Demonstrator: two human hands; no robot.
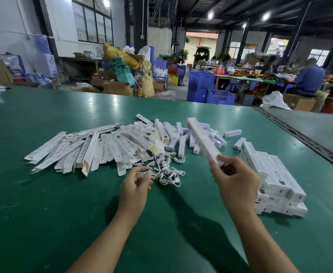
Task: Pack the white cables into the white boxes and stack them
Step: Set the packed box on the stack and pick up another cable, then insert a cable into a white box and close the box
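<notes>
Right hand (238, 180): fingers gripping near end of long white box (202, 139), raised, blurred. Left hand (135, 187): fingers loosely curled at near edge of white cables (166, 170) on green worktop (43, 203). Stacked boxes (276, 180) right.

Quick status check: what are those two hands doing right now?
Right hand gripping a long white box, raised. Left hand at the cable pile. Nothing in the way.
</notes>
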